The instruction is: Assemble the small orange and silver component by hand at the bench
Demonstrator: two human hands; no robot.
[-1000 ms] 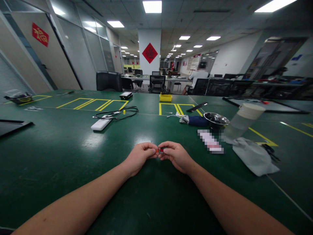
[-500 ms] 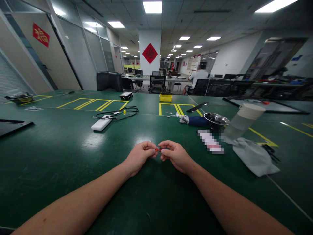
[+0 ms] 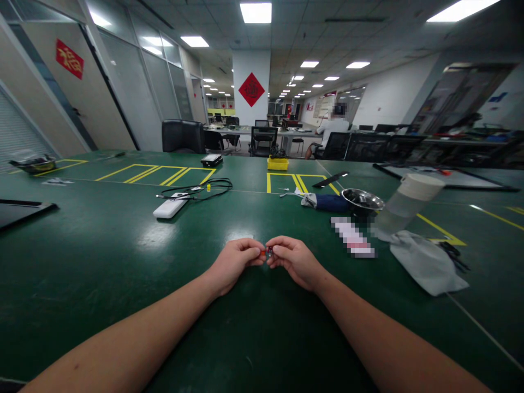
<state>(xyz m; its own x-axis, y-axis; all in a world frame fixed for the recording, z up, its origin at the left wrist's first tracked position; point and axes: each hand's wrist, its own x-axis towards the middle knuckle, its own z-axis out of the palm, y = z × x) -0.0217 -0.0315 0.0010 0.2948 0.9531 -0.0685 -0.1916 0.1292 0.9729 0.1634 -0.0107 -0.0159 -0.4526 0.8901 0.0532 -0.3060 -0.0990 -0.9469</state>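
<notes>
Over the green table [image 3: 135, 289], both hands meet near the middle of the view. Thumb and fingers of my left hand [image 3: 235, 263] pinch a small orange-red piece [image 3: 263, 252]. Opposite it, my right hand [image 3: 298, 261] pinches a small dark piece [image 3: 270, 251] with a shiny spot. The two pieces face each other almost end to end; whether they touch I cannot tell. Fingers cover most of both, and their kind is too small to make out.
Left of centre lie a white power bank [image 3: 170, 206] and a black cable [image 3: 216, 188]. Rightward are a steel bowl [image 3: 362, 201], a tilted clear bottle [image 3: 403, 204], a grey pouch [image 3: 426, 265] and a blurred phone-like item [image 3: 352, 237]. A yellow box [image 3: 278, 164] stands farther back. A person sits beyond the table.
The fingers have shifted slightly, so a little more of the orange-red piece and the dark piece shows between them. Both hands stay in nearly the same place.
</notes>
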